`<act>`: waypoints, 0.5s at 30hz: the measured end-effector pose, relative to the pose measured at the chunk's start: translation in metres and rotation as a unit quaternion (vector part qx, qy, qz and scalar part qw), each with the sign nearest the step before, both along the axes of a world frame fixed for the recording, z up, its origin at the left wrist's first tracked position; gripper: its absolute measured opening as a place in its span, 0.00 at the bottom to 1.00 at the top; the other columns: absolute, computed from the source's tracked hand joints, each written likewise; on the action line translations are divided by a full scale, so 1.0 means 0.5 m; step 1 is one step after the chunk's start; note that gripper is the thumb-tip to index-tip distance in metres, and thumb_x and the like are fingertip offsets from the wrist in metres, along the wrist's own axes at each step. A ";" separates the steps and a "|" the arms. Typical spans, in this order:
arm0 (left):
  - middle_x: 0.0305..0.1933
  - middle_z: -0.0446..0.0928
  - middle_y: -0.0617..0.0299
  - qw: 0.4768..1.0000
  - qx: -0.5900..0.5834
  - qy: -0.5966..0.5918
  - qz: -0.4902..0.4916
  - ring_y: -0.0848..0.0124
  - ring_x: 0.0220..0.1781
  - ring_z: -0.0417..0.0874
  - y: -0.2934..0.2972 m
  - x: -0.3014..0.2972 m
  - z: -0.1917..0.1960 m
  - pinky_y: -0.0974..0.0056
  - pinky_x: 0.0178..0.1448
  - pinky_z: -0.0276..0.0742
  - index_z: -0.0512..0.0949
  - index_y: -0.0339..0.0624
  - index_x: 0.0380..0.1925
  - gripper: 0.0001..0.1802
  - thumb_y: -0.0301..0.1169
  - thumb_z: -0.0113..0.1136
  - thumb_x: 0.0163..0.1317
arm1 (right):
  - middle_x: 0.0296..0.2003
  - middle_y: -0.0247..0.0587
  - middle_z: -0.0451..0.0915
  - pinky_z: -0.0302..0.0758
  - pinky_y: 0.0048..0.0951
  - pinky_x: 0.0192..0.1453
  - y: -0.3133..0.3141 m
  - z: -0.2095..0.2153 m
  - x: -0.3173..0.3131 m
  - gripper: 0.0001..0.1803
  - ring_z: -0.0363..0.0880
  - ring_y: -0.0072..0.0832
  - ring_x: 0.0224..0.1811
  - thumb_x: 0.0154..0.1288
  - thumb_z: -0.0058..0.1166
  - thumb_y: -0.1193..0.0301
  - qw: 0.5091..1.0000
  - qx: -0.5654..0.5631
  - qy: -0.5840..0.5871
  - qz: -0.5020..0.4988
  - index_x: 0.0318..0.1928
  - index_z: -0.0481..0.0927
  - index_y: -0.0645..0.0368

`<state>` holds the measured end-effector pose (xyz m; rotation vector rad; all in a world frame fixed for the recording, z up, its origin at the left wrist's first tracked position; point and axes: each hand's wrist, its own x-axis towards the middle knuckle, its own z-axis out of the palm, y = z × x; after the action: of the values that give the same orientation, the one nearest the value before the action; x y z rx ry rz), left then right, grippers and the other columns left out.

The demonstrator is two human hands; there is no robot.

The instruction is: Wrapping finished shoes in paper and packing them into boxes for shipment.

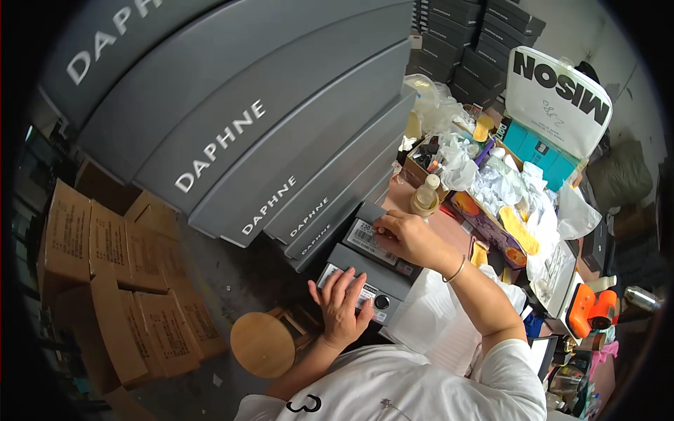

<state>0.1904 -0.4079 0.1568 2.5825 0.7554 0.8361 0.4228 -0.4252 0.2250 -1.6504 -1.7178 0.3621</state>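
Two grey shoeboxes lie before me, one behind the other, each with a white printed label on its end. My left hand (342, 306) rests with spread fingers on the label of the nearer shoebox (393, 309), which also has a round black spot. At the farther shoebox (385, 265), my right hand (401, 234) has its fingers curled and pinched together against the upper part of the white label (364, 238). Whatever is between those fingertips is hidden. A bangle circles my right wrist.
A tall stack of grey shoeboxes (302, 133) rises at my left. Cardboard cartons (151, 316) and a round wooden stool (263, 344) stand on the floor. Rightward are a small bottle (425, 193), a box of crumpled white paper (502, 186) and an orange tape dispenser (582, 309).
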 end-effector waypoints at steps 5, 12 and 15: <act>0.63 0.68 0.54 1.000 -0.009 -0.003 -0.022 0.55 0.68 0.63 0.007 -0.011 0.006 0.39 0.74 0.32 0.75 0.42 0.56 0.26 0.44 0.56 0.61 | 0.32 0.48 0.78 0.76 0.32 0.37 0.004 0.007 -0.009 0.10 0.78 0.38 0.30 0.58 0.59 0.75 1.000 -0.022 -0.006 -0.010 0.40 0.78 0.65; 0.69 0.56 0.38 0.963 -0.164 -0.214 0.010 0.44 0.71 0.57 0.042 -0.067 -0.031 0.47 0.72 0.54 0.57 0.31 0.66 0.45 0.40 0.69 0.55 | 0.32 0.30 0.76 0.68 0.14 0.35 -0.063 0.065 -0.031 0.05 0.70 0.11 0.31 0.66 0.54 0.77 0.961 0.045 0.253 -0.100 0.41 0.76 0.66; 0.65 0.62 0.41 0.923 -0.309 -0.226 -0.038 0.50 0.68 0.64 0.056 -0.080 -0.093 0.53 0.69 0.62 0.55 0.30 0.66 0.48 0.44 0.71 0.54 | 0.27 0.32 0.76 0.69 0.19 0.30 -0.083 0.058 -0.100 0.08 0.70 0.14 0.26 0.62 0.59 0.74 0.974 -0.055 0.216 -0.035 0.40 0.78 0.64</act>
<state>0.1505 -0.3797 0.1102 1.7627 0.6388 0.9365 0.3727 -0.4664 0.2538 -1.5635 -1.3297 0.7358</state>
